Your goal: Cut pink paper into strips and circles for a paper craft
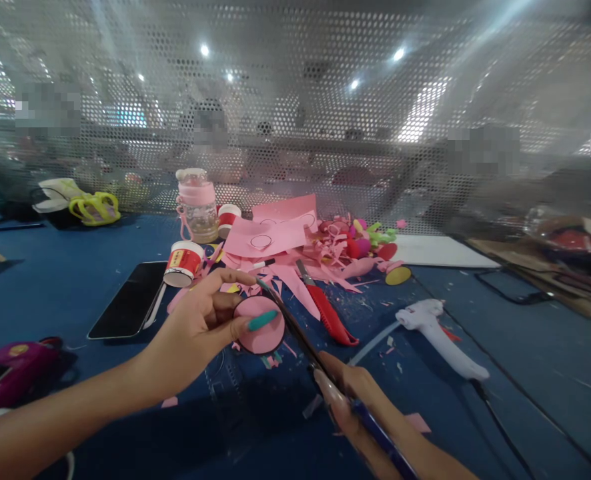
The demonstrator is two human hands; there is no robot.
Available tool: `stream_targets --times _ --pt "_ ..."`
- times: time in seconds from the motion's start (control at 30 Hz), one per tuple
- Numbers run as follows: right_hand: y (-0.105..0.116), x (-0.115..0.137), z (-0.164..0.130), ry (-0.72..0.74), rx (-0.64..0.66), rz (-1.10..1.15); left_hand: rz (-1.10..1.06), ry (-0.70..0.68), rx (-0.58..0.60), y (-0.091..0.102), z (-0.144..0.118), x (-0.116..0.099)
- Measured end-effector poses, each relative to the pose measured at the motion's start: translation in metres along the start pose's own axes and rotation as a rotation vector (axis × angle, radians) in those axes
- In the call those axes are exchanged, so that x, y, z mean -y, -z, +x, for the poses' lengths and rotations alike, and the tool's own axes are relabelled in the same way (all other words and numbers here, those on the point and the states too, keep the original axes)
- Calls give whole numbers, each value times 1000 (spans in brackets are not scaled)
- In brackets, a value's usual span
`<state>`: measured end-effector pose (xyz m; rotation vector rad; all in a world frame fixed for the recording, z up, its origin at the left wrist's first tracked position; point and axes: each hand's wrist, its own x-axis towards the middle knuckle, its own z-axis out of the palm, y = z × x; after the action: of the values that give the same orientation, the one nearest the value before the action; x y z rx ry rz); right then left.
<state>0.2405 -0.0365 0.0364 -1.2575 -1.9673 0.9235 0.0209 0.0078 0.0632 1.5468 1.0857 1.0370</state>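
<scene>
In my left hand (200, 327) a pink disc (245, 339) with a dark rim is pinched between thumb and fingers. A teal-painted thumbnail lies across its face. My right hand (355, 393) is closed around a long dark tool with a blue handle (383, 433). The tool's thin end runs up beside the disc's right edge, close to my left index fingertip. Whether it touches the disc, I cannot tell. Just beyond is a red-handled utility knife (330, 315) with its blade out. Pink sheets (278, 235) with drawn circles lie behind, on pink scraps.
On the blue table (140, 400) a white glue gun (440, 340) lies at right, its cord trailing forward. At left are a phone (133, 300), a red-and-white paper cup (184, 263) and a pink-lidded bottle (198, 207). A perforated metal screen (295, 87) stands behind.
</scene>
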Motion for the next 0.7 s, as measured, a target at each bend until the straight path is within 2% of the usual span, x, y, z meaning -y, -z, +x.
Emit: stream_targets --times 0.37,0.7 --pt "-3 -5 1 -61 3 7 62 -12 -15 0 3 -3" --pt "-1 -9 4 -41 56 -19 107 -70 28 5 7 -2"
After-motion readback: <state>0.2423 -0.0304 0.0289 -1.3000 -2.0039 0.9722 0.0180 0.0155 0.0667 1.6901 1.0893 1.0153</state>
